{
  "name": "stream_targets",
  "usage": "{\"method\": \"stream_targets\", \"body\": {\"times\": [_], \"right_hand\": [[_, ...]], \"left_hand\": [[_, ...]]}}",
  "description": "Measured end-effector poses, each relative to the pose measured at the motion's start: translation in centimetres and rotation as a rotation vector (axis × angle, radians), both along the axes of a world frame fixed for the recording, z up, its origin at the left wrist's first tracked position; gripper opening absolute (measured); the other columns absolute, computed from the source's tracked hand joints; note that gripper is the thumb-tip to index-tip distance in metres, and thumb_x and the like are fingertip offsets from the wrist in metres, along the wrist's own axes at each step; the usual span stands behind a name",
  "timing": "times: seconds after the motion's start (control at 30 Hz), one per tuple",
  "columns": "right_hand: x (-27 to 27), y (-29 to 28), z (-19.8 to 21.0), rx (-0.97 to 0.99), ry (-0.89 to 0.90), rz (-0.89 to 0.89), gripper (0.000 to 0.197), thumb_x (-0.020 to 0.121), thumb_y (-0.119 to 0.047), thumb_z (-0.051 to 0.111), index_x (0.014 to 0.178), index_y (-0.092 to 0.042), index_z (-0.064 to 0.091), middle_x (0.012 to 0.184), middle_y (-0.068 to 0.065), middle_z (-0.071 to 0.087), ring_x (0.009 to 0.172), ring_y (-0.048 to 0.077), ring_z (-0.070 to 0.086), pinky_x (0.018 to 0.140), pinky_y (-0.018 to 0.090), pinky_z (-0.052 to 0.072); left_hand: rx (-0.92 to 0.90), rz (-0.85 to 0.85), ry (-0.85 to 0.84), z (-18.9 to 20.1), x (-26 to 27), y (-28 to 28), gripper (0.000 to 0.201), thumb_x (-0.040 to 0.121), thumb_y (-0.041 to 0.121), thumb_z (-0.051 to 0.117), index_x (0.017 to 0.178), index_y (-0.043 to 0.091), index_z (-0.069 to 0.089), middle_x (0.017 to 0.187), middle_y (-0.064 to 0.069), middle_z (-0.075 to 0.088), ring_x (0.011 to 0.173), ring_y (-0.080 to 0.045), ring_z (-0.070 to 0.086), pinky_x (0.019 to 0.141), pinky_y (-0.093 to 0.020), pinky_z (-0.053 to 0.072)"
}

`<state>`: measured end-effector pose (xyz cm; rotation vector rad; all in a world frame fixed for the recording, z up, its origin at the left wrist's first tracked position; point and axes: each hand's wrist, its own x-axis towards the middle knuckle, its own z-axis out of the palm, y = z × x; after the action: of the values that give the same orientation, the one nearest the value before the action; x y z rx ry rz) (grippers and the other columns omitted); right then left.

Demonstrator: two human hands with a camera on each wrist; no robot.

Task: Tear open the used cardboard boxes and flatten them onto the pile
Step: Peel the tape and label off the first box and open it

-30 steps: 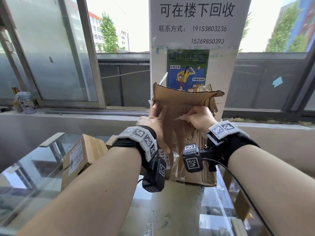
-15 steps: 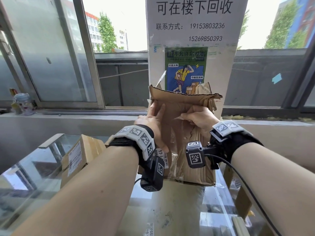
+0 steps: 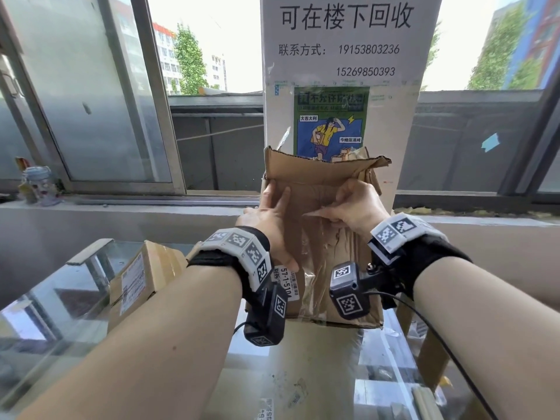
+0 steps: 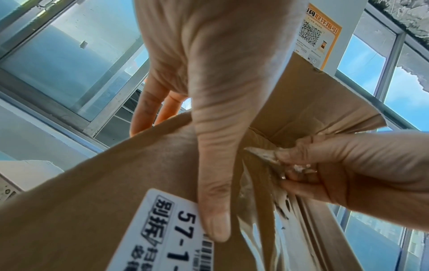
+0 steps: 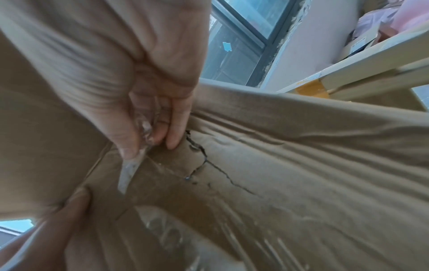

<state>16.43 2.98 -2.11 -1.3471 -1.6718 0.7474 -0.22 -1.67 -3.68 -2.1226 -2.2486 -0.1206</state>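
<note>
The worn cardboard box (image 3: 321, 237) is standing upright on the glass bench (image 3: 60, 298), directly in front of you, with its top flap (image 3: 318, 168) creased and bent over. Its near face is carrying a white label (image 4: 167, 229) reading 57-1 and wrinkled clear tape (image 3: 315, 286) along a cracked seam. You are bracing the box with your left hand (image 3: 269, 225): the thumb (image 4: 213, 183) is lying flat down the near face, its tip touching the label, and the fingers are reaching round the left edge. Your right hand (image 3: 354, 207) is pinching a peeled strip of tape (image 5: 132, 165) between thumb and fingers, just beside the tear in the face. A second, closed box (image 3: 142, 277) is lying on the bench to the left, behind your left forearm. Behind the held box a white pillar (image 3: 345, 56) is carrying a printed notice and a green poster (image 3: 330, 122). A small jar (image 3: 38, 184) is sitting on the window sill at far left.
</note>
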Motion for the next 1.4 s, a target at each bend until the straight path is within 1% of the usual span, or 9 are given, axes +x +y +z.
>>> {"method": "stream_targets", "body": {"times": [0.07, 0.13, 0.27, 0.43, 0.57, 0.67, 0.77, 0.97, 1.4], "right_hand": [[-0.1, 0.1, 0.3, 0.006, -0.008, -0.064, 0.048, 0.055, -0.022, 0.091, 0.083, -0.015, 0.053, 0.095, 0.011, 0.066, 0.086, 0.031, 0.068, 0.077, 0.042, 0.057], [0.0, 0.1, 0.4, 0.045, -0.158, -0.099, 0.038, 0.068, -0.017, 0.082, 0.099, -0.016, 0.059, 0.110, 0.008, 0.062, 0.100, 0.028, 0.060, 0.085, 0.034, 0.051], [0.0, -0.5, 0.5, 0.015, -0.464, -0.095, 0.029, 0.084, -0.010, 0.062, 0.112, -0.003, 0.062, 0.120, 0.020, 0.054, 0.106, 0.036, 0.056, 0.088, 0.036, 0.050], [0.0, -0.4, 1.7, -0.081, -0.561, -0.079, 0.008, 0.086, -0.002, 0.057, 0.087, 0.003, 0.063, 0.105, 0.021, 0.067, 0.098, 0.033, 0.066, 0.079, 0.037, 0.055], [0.0, -0.3, 2.1, -0.064, -0.633, -0.107, 0.017, 0.086, -0.005, 0.056, 0.070, -0.004, 0.052, 0.092, 0.014, 0.062, 0.080, 0.026, 0.058, 0.069, 0.031, 0.047], [-0.1, 0.3, 2.1, -0.125, -0.574, -0.096, 0.011, 0.086, -0.003, 0.056, 0.075, -0.001, 0.056, 0.067, 0.010, 0.057, 0.069, 0.021, 0.058, 0.058, 0.026, 0.047], [0.1, 1.0, 1.7, -0.248, -0.506, -0.101, 0.028, 0.085, -0.001, 0.057, 0.058, 0.000, 0.049, 0.034, 0.005, 0.047, 0.040, 0.017, 0.048, 0.040, 0.020, 0.036], [1.1, 0.9, 0.9, -0.355, -0.280, -0.033, 0.003, 0.076, 0.003, 0.067, 0.075, 0.005, 0.065, 0.069, 0.018, 0.061, 0.049, 0.020, 0.050, 0.052, 0.027, 0.043], [1.4, 0.0, 0.4, -0.329, -0.221, 0.085, 0.019, 0.075, 0.003, 0.068, 0.089, 0.016, 0.067, 0.072, 0.020, 0.065, 0.055, 0.020, 0.049, 0.052, 0.026, 0.042]], "left_hand": [[0.006, 0.002, 0.009, -0.1, 0.5, 0.0, 0.148, 0.044, 0.060, 0.087, 0.148, 0.038, -0.017, 0.155, 0.001, -0.029, 0.133, -0.035, 0.037, 0.101, -0.042, 0.043], [0.012, -0.012, 0.028, -0.1, 1.2, -0.1, 0.141, 0.047, 0.061, 0.085, 0.147, 0.044, -0.012, 0.154, -0.005, -0.032, 0.128, -0.037, 0.041, 0.099, -0.041, 0.045], [0.007, -0.010, 0.046, 0.0, 2.2, -0.3, 0.130, 0.049, 0.063, 0.083, 0.147, 0.049, -0.002, 0.153, -0.011, -0.030, 0.123, -0.036, 0.046, 0.095, -0.040, 0.048], [-0.003, 0.007, 0.018, -0.1, 3.1, -0.2, 0.140, 0.044, 0.062, 0.086, 0.149, 0.044, -0.005, 0.152, -0.011, -0.033, 0.128, -0.033, 0.044, 0.096, -0.038, 0.047], [-0.001, 0.017, 0.017, -0.3, 3.2, 0.1, 0.141, 0.044, 0.062, 0.086, 0.148, 0.045, -0.007, 0.152, -0.008, -0.034, 0.132, -0.029, 0.042, 0.095, -0.037, 0.047], [-0.010, 0.021, 0.017, -0.2, 3.0, 0.5, 0.140, 0.044, 0.063, 0.085, 0.148, 0.046, -0.008, 0.152, -0.007, -0.034, 0.131, -0.030, 0.042, 0.095, -0.037, 0.047], [-0.021, 0.018, 0.025, -0.2, 3.0, 0.7, 0.139, 0.046, 0.061, 0.085, 0.148, 0.046, -0.008, 0.153, -0.008, -0.033, 0.131, -0.031, 0.043, 0.096, -0.038, 0.047], [-0.039, 0.000, 0.032, -0.1, 2.8, 0.9, 0.142, 0.043, 0.063, 0.085, 0.147, 0.047, -0.011, 0.152, -0.007, -0.033, 0.135, -0.030, 0.039, 0.098, -0.039, 0.046], [0.009, -0.014, 0.007, -0.6, 2.2, 0.1, 0.141, 0.038, 0.066, 0.085, 0.146, 0.050, -0.005, 0.153, -0.003, -0.032, 0.130, -0.031, 0.044, 0.096, -0.037, 0.047]]}}
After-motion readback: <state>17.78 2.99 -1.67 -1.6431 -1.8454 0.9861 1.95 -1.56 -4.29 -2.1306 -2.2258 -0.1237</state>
